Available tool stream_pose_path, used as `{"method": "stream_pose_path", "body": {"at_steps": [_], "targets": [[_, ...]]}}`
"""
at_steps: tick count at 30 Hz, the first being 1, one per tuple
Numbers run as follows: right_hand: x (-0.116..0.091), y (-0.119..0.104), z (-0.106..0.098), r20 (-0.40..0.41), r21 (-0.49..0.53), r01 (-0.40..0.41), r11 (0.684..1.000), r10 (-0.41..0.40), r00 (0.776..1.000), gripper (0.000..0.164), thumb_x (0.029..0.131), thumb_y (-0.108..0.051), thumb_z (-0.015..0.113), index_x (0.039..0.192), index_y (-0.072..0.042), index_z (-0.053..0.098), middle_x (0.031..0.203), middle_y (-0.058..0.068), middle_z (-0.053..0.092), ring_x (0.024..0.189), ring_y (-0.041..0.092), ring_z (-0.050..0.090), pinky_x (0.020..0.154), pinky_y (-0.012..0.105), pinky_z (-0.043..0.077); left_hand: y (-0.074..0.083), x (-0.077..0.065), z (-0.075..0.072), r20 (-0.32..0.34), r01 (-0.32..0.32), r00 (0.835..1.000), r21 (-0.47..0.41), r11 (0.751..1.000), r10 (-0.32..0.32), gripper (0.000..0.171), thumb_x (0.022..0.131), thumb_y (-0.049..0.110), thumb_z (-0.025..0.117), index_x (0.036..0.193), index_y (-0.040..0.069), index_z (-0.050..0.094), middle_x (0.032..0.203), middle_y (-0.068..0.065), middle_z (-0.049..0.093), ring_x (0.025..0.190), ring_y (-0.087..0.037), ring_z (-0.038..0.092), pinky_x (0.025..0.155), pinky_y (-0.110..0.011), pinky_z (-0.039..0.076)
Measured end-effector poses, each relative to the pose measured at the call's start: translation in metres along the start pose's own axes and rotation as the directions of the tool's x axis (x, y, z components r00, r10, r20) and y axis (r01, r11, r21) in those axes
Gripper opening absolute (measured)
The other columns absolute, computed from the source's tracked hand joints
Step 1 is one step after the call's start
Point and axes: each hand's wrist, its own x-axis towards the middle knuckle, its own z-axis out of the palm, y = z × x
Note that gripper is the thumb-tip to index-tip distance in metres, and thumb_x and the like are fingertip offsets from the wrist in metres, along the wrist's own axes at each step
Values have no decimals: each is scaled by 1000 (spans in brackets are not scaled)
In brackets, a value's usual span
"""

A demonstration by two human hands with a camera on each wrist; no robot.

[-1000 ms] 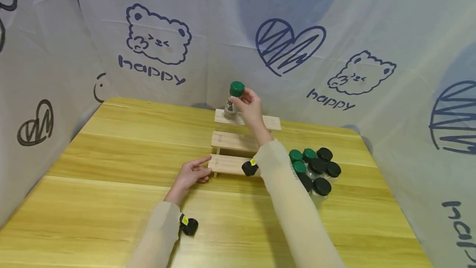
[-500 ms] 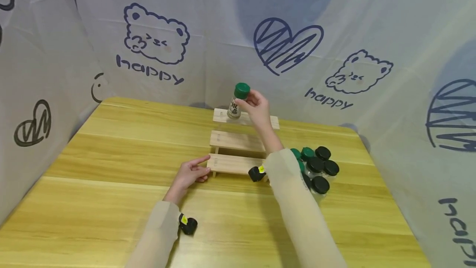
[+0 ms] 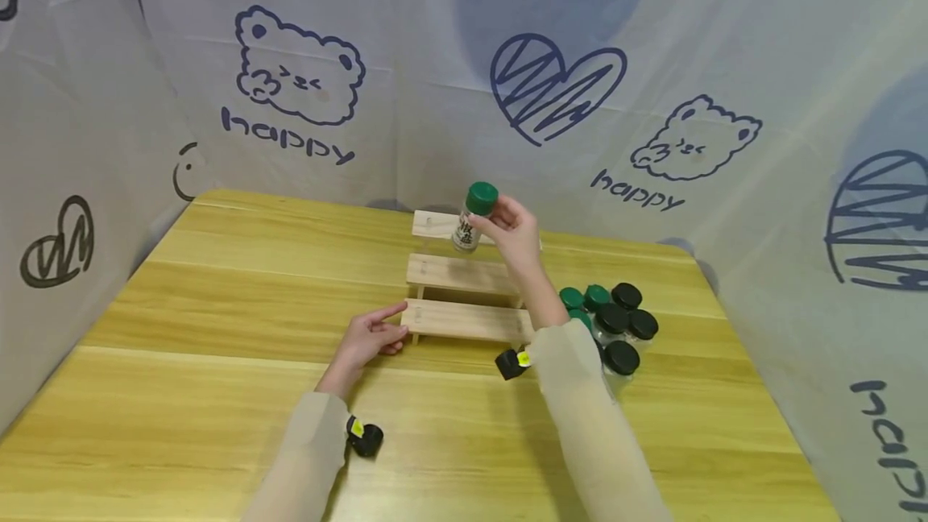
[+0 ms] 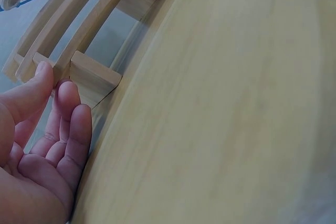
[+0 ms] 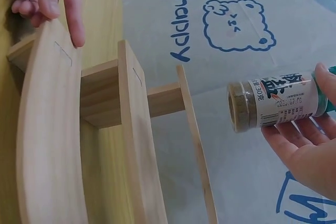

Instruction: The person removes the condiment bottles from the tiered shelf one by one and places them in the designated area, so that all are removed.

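A small seasoning jar (image 3: 467,234) with a green cap and a white label is in my right hand (image 3: 518,242), gripped between thumb and fingers near the cap. It hangs tilted above the steps of a three-tier wooden rack (image 3: 464,321). In the right wrist view the jar (image 5: 283,100) shows brownish contents, and its base is apart from the boards. My left hand (image 3: 368,341) holds the left end of the lowest step. The left wrist view shows the thumb on that step's edge and fingertips (image 4: 69,92) beneath it.
To the right of the rack stands a cluster of jars, some with black caps (image 3: 621,358) and some with green caps (image 3: 598,296). My right forearm partly hides them. A printed cloth (image 3: 428,63) hangs behind the wooden table (image 3: 217,329).
My right hand has lifted the jar off the top step and brought it to the right and nearer to me. The left hand stays at the lowest step.
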Motion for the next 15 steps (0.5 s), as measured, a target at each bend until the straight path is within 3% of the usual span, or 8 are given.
{"method": "stream_pose_path", "body": {"at_steps": [6,15], "targets": [[-19,-11,-2,1,-41,-11,999,11,1000,33,79,5,64,110,9,55,102,16,61,86,14,59,80,29,48,0,0,0,-5,-1,1000,3,1000,1,46,84,1,61,127,2,48,81,-11,65,59,-11,57,59,-26,51],[-42,-17,-12,43,-31,-17,999,18,999,32,79,7,63,109,9,54,96,2,63,89,15,59,82,30,47,-2,1,1,-3,-7,1000,2,1000,7,45,83,1,61,127,2,49,79,-9,65,59,-11,57,58,-25,51]]}}
